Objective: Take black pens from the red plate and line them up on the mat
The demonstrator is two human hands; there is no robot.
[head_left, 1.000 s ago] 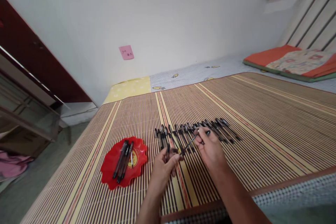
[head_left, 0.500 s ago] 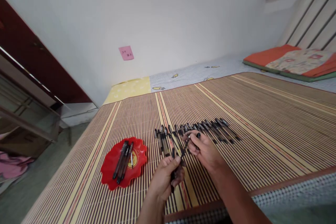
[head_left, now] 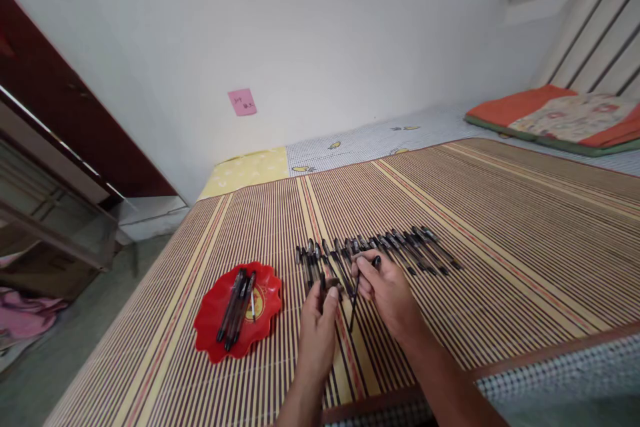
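My right hand (head_left: 385, 290) is closed, pinching a thin dark pen refill (head_left: 354, 310) that points down toward the mat. A black pen cap (head_left: 376, 260) also shows at its fingers. To its left, my left hand (head_left: 319, 327) has thumb and fingers around a dark pen part, largely hidden by the fingers. Just beyond both hands, a row of black-capped pens (head_left: 430, 255) lies side by side on the striped mat (head_left: 425, 333). Several dark pens (head_left: 233, 310) and a pale, slim refill (head_left: 253, 305) rest in a red scalloped dish (head_left: 207, 327) on the left.
Behind the mat, a white wall carries a pink note (head_left: 242, 102). Folded orange and floral bedding (head_left: 555, 117) lies at the far right by white rails. The bed's left side drops to the floor, near a dark red door (head_left: 75, 100).
My left hand has drawn away from the refill and turned, fingers now pointing up toward the pen row. In my right hand the refill has swung to hang more steeply downward.
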